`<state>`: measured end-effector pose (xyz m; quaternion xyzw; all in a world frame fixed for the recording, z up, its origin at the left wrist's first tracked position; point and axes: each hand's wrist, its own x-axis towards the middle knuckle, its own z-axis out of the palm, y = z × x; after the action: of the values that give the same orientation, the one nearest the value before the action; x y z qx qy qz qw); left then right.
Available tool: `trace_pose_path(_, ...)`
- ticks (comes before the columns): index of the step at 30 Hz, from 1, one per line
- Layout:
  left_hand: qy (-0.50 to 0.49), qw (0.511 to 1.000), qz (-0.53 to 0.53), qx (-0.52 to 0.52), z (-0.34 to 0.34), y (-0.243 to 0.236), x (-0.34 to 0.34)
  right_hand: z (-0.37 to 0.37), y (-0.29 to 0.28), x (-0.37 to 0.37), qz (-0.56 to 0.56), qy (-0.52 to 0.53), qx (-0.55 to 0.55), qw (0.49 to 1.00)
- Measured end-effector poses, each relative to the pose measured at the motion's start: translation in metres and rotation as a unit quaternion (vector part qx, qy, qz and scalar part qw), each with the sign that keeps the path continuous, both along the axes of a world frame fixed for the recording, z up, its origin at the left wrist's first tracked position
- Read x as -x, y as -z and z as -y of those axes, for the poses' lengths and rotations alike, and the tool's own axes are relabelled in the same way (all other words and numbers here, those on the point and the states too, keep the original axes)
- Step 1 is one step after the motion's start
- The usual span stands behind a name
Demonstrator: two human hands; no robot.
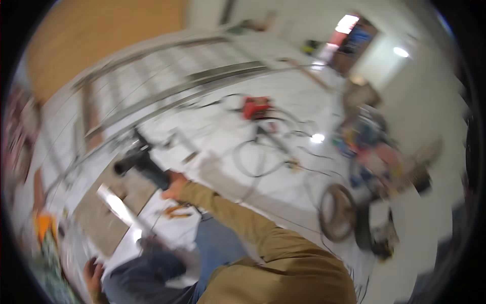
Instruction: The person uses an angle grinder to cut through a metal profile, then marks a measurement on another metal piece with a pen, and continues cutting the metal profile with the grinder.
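Observation:
The picture is blurred by motion. My right hand is wrapped round the rear of a dark power tool, which looks like an angle grinder, held out over a brown board on the floor. Below the tool a shiny metal bar lies across the board, its near end beside my bent leg. Pliers with orange handles lie just below my right hand. At the lower left, my left hand is beside my knee, with its fingers apart and nothing visible in them.
A ladder-like metal frame lies across the far floor. A red machine stands mid-floor among loose black cables. At right are a round brown ring and a pile of bags. An orange object lies far left.

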<state>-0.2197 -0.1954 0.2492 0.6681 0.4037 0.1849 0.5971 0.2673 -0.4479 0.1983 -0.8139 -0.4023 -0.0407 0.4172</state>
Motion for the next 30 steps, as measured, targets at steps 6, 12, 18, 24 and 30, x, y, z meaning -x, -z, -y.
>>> trace_pose_path(6, 0.155, 0.979, -0.122, -0.045, -0.047, -0.012, -0.015, 0.089, -0.120, -0.002, -0.166, -0.004, 0.075, 0.983)
trace_pose_path(12, 0.344, 0.877, -0.218, -0.257, -0.096, 0.077, -0.062, 0.052, -0.121, -0.004, -0.139, 0.041, 0.091, 0.985)
trace_pose_path(18, 0.475, 0.680, -0.243, -0.504, -0.083, 0.086, -0.182, 0.080, -0.076, -0.006, -0.103, 0.139, 0.149, 0.973)
trace_pose_path(24, 0.370, 0.693, -0.167, -0.596, -0.180, 0.287, -0.198, -0.011, -0.070, 0.023, -0.101, 0.132, 0.317, 0.934)
trace_pose_path(30, 0.451, 0.641, -0.145, -0.605, -0.172, 0.291, -0.269, 0.047, -0.149, 0.085, -0.142, 0.171, 0.333, 0.916)
